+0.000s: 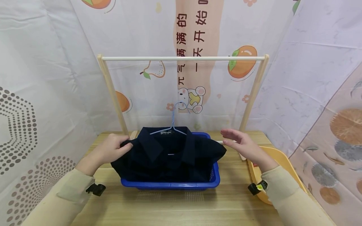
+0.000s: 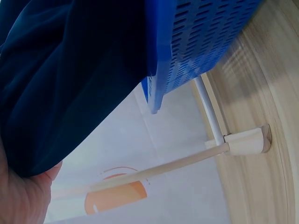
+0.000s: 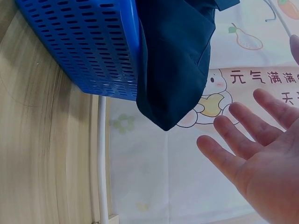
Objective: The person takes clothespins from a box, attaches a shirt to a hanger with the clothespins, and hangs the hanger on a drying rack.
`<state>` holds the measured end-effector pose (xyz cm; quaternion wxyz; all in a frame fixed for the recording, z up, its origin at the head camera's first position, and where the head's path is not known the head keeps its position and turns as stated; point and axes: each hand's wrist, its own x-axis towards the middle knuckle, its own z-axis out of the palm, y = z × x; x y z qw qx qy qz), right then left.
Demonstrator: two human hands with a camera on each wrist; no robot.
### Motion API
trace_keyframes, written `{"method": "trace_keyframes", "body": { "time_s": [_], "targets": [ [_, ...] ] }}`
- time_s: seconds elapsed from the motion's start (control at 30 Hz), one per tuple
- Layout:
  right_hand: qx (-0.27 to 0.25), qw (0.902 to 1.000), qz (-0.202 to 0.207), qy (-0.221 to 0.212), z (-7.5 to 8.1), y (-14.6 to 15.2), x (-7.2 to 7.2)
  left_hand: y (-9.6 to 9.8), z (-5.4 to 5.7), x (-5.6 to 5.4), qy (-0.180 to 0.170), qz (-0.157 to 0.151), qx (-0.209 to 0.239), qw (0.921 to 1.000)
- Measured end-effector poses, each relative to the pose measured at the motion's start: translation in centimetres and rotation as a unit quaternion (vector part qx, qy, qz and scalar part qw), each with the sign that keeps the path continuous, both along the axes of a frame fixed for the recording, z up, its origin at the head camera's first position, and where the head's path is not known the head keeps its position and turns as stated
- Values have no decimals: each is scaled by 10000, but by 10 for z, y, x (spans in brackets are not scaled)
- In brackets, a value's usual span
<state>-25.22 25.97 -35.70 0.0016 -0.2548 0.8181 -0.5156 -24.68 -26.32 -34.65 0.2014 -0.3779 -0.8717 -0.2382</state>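
A dark navy collared shirt (image 1: 175, 160) lies over a blue plastic basket (image 1: 169, 185), its collar toward the back. A light-blue wire hanger (image 1: 173, 116) sits inside the collar, hook pointing up. My left hand (image 1: 114, 147) pinches the shirt's shoulder at the left, thumb on top; in the left wrist view the cloth (image 2: 56, 93) drapes from that hand (image 2: 23, 191). At the right, my right hand (image 1: 243, 144) hovers beside the other shoulder with fingers spread and nothing in them. The right wrist view shows a gap between its fingers (image 3: 243, 135) and the shirt (image 3: 177, 60).
Behind the basket stands a rack with a white top bar (image 1: 181, 58) and pale wooden legs (image 1: 254, 91). A yellow tray (image 1: 278, 153) lies at the right on the wooden table (image 1: 169, 210). Patterned cloth (image 1: 135, 34) hangs around the back and sides.
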Motion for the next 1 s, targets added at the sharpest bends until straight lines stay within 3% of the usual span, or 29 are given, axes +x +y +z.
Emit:
{"method": "trace_keyframes", "body": {
  "time_s": [0.53, 0.8, 1.0],
  "targets": [
    [123, 9994, -135, 278, 9, 3, 1, 5, 6, 0, 1065, -113, 563, 9927],
    [-92, 9992, -100, 370, 18, 8, 4, 7, 8, -1, 1543, -170, 630, 9859],
    [38, 9990, -290, 349, 24, 15, 9, 9, 10, -3, 1755, -99, 550, 9829]
  ]
}}
